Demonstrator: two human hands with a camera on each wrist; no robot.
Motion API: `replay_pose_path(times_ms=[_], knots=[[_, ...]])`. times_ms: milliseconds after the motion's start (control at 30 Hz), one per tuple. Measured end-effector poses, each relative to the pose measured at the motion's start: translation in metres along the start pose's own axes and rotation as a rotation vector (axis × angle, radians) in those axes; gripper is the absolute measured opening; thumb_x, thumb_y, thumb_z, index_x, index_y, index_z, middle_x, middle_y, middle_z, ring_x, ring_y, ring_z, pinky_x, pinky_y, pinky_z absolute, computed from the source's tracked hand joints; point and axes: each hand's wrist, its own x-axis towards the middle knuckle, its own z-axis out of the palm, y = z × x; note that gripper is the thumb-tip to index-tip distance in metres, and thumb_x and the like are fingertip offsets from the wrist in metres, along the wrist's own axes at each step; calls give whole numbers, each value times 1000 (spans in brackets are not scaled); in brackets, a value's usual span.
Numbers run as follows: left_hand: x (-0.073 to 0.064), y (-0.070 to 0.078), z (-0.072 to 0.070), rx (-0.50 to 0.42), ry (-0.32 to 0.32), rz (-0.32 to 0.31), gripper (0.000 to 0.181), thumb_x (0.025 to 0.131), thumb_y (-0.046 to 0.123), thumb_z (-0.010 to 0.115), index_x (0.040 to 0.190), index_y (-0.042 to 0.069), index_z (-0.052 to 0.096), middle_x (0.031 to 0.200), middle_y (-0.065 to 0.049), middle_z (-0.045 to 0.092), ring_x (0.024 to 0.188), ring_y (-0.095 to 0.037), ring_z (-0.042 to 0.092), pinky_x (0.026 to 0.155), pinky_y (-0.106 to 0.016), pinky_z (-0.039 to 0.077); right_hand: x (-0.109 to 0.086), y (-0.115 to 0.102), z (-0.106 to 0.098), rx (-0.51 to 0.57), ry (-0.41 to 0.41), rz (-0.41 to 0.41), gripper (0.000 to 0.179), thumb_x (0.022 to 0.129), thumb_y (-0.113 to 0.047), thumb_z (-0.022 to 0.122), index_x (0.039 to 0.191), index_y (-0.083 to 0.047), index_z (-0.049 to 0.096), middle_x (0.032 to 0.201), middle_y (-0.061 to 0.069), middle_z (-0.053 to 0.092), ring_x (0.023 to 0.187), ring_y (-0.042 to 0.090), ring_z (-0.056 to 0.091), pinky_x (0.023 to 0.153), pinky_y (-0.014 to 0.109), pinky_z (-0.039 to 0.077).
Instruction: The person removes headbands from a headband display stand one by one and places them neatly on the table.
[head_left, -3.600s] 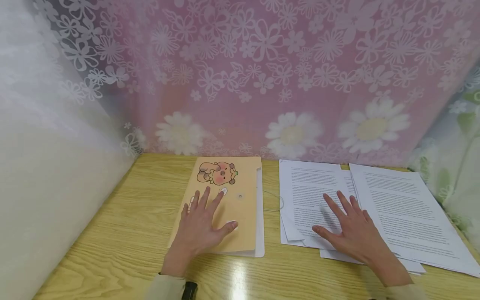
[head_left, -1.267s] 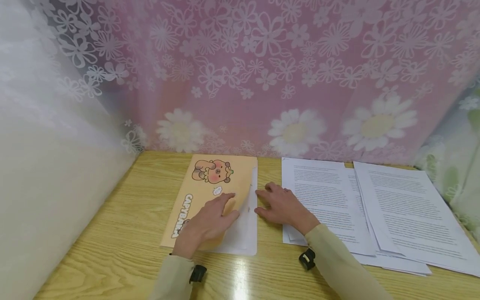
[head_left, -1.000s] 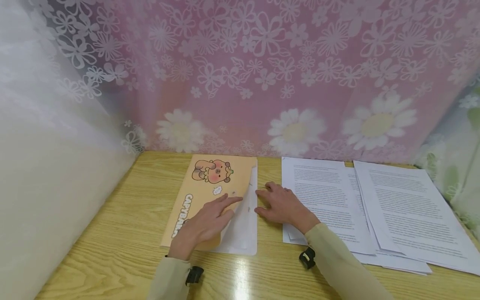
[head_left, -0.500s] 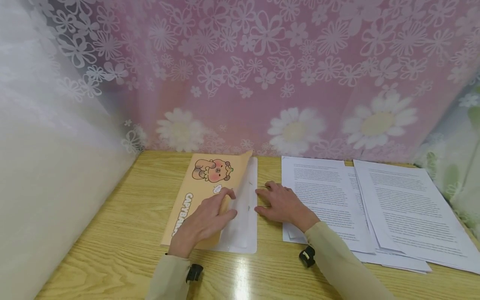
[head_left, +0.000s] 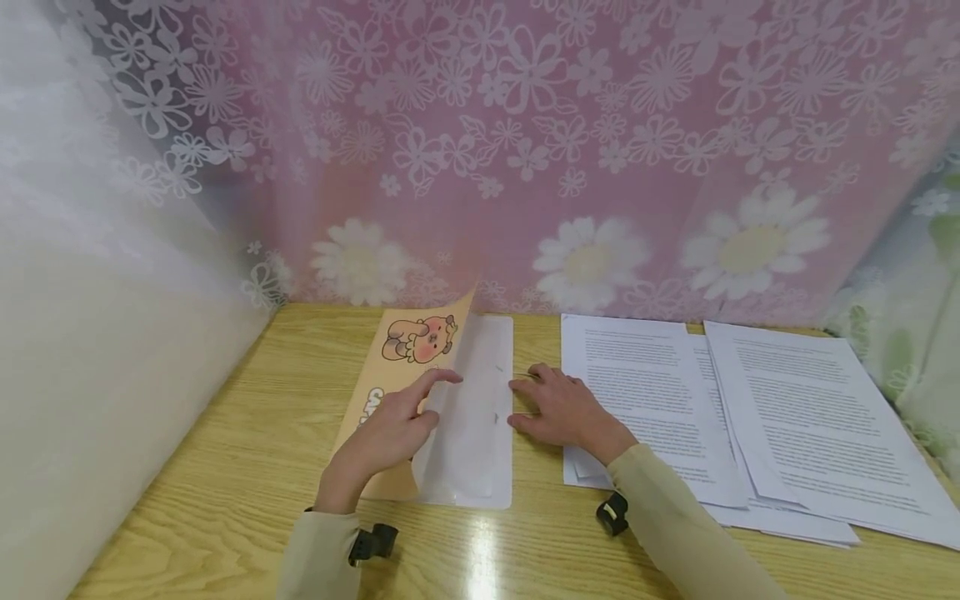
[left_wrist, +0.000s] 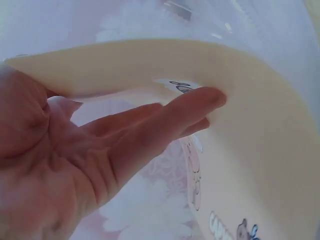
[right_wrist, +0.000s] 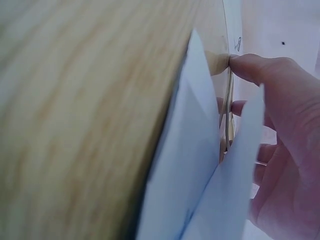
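Observation:
An orange folder (head_left: 395, 387) with a cartoon capybara lies on the table, its cover bent up and leftward. Under the cover show a white page and clear plastic (head_left: 472, 442). My left hand (head_left: 390, 429) is against the raised cover, its index finger reaching past the cover's edge; in the left wrist view its fingers (left_wrist: 165, 117) look nearly straight beside the bent cover (left_wrist: 270, 115). My right hand (head_left: 564, 408) rests at the folder's right edge, thumb and index tips apart and touching it. A thin cord (right_wrist: 228, 117) runs beside the right fingertips.
Printed sheets (head_left: 637, 392) lie just right of the folder, partly under my right forearm. Another printed stack (head_left: 810, 417) overlaps them further right. A pink flowered curtain (head_left: 480, 167) hangs behind the wooden table (head_left: 247, 467). Pale cloth hangs at the left.
Both hands lay spread earlier, left on the folder, right over the papers. The right hand came to the folder's edge and stayed. The left hand has moved left, turning the cover further up.

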Motion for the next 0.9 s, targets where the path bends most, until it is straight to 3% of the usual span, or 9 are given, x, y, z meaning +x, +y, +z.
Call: replay_pose_path(times_ms=[200, 233, 467, 500, 567, 633, 733, 867, 900], knots=[[-7, 0, -12, -40, 12, -33, 52, 93, 12, 38, 130, 49, 46, 61, 14, 42, 49, -10, 27, 52, -25, 33, -1, 0, 0, 14, -3, 3, 55, 88, -53, 56, 135, -24, 53, 138, 14, 46, 121, 33, 50, 89, 56, 45], [-8, -1, -13, -58, 13, -43, 52, 93, 13, 39, 131, 48, 45, 55, 10, 34, 48, -10, 26, 50, -24, 31, -1, 0, 0, 14, -4, 2, 55, 88, -53, 56, 135, -24, 52, 138, 13, 45, 121, 33, 50, 89, 56, 45], [-12, -8, -24, -122, 67, -58, 47, 94, 23, 54, 133, 47, 45, 56, 9, 34, 42, -11, 21, 40, -23, 28, -1, 1, 1, 7, -5, -1, 55, 89, -52, 56, 135, -24, 52, 139, 14, 45, 121, 33, 50, 90, 57, 45], [-12, -9, -25, -132, 69, -61, 47, 93, 23, 54, 133, 47, 46, 54, 5, 28, 40, -11, 19, 37, -22, 25, -1, 1, 0, 11, -6, 0, 55, 89, -52, 56, 135, -24, 52, 139, 14, 45, 121, 33, 50, 90, 57, 45], [-13, -10, -27, -150, 79, -46, 48, 93, 20, 55, 135, 43, 47, 65, 3, 46, 39, -11, 19, 36, -22, 24, -1, 0, 0, 19, -8, 4, 55, 89, -53, 56, 136, -24, 52, 139, 14, 44, 122, 33, 49, 90, 57, 44], [-13, -11, -28, -152, 92, -26, 48, 93, 18, 54, 136, 38, 47, 88, 0, 57, 42, -9, 19, 39, -22, 25, -1, 0, -1, 25, -8, 8, 55, 89, -52, 56, 136, -24, 51, 139, 14, 44, 123, 33, 49, 91, 57, 44], [-12, -11, -27, -198, 90, -22, 48, 93, 16, 55, 137, 36, 48, 107, -5, 60, 42, -10, 19, 39, -21, 24, -1, -2, -2, 22, -21, 11, 54, 90, -50, 55, 136, -23, 51, 140, 15, 44, 124, 34, 48, 91, 57, 44], [-11, -12, -25, -239, 77, -18, 49, 93, 14, 55, 137, 34, 49, 107, -6, 59, 42, -10, 19, 40, -20, 24, -3, -5, -3, 21, -36, 21, 53, 90, -47, 55, 136, -20, 51, 141, 16, 43, 126, 35, 46, 91, 58, 44], [-11, -12, -25, -244, 75, -20, 49, 93, 14, 55, 137, 34, 49, 100, -6, 59, 42, -10, 19, 40, -20, 24, -3, -5, -4, 22, -34, 21, 53, 91, -47, 55, 136, -20, 51, 140, 16, 44, 126, 36, 46, 90, 58, 44]])
